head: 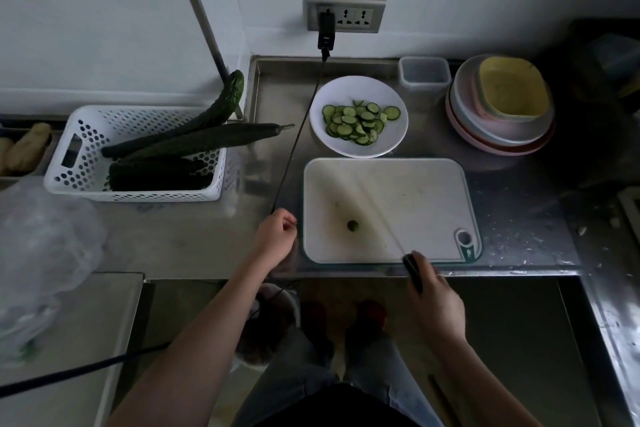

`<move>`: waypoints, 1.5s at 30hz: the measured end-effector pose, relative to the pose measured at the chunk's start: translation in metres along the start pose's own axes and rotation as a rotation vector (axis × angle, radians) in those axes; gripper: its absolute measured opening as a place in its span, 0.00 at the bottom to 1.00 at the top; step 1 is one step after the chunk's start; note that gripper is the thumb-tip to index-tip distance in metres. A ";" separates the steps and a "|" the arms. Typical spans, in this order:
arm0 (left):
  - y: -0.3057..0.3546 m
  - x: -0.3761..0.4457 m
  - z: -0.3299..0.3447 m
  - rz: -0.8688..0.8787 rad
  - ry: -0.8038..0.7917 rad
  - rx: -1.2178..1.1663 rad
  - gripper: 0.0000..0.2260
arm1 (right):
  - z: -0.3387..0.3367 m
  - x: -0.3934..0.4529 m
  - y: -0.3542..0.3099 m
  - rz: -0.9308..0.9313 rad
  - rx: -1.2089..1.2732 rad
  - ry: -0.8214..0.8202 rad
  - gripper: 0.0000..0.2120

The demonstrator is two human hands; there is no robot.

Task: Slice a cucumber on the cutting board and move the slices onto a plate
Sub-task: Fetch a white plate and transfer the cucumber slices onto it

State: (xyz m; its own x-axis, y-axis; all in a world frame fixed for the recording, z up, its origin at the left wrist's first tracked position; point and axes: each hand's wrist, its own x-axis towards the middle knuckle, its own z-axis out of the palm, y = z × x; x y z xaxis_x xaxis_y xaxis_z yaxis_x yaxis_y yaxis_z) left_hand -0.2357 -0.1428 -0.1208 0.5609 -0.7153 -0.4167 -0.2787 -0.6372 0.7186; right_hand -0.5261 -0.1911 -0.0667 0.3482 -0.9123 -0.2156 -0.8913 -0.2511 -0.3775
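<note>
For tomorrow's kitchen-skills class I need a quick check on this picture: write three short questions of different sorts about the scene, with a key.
1. True or false: the cucumber slices lie on the white plate.
2. What remains on the cutting board? A) a whole cucumber B) a small cucumber end piece C) a bowl
3. Which hand holds the knife handle?

Key:
1. True.
2. B.
3. The right hand; the left hand rests loosely curled beside the board, and whether it pinches the black cable there is unclear.
</note>
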 end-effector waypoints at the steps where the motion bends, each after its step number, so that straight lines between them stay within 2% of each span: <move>1: -0.001 0.000 0.000 0.003 0.003 0.004 0.05 | -0.002 -0.004 0.005 0.093 0.077 0.073 0.17; 4: -0.002 0.001 0.001 0.009 0.013 0.019 0.06 | -0.008 -0.015 0.017 0.309 0.169 0.205 0.15; 8: 0.000 0.001 0.003 0.027 0.011 0.044 0.03 | -0.001 -0.033 0.007 0.392 0.136 0.098 0.18; 14: -0.003 0.001 0.007 0.036 -0.021 0.037 0.10 | 0.030 -0.043 -0.026 0.251 0.113 -0.102 0.20; 16: -0.004 0.000 0.007 0.045 -0.019 0.033 0.11 | 0.031 -0.040 -0.033 0.211 0.138 -0.116 0.20; 20: -0.009 -0.006 0.009 0.087 -0.004 0.020 0.16 | 0.005 -0.022 -0.014 0.230 0.271 -0.002 0.12; 23: -0.007 -0.009 0.008 0.099 0.027 0.001 0.18 | -0.021 0.010 0.016 0.302 0.250 0.118 0.13; 25: -0.002 -0.011 0.008 0.094 0.036 0.004 0.17 | -0.032 0.035 0.035 0.311 0.175 0.132 0.15; 29: 0.001 -0.015 0.008 0.085 0.099 0.034 0.15 | -0.033 0.063 0.055 0.237 0.264 0.127 0.13; 34: 0.010 -0.023 0.011 0.026 0.149 0.100 0.13 | -0.025 0.073 0.075 0.249 0.262 0.061 0.23; 40: 0.024 -0.026 0.016 -0.077 0.186 0.170 0.11 | -0.018 0.078 0.087 0.230 0.237 -0.034 0.28; 45: 0.028 -0.031 0.018 -0.122 0.208 0.259 0.17 | -0.018 0.082 0.088 0.175 0.087 0.027 0.34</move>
State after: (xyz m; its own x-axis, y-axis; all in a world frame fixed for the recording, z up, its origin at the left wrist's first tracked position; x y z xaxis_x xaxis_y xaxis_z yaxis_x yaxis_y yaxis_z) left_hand -0.2746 -0.1440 -0.0977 0.7415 -0.5727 -0.3496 -0.3730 -0.7849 0.4947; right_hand -0.5815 -0.2937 -0.1015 0.1812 -0.9482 -0.2609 -0.9086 -0.0599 -0.4133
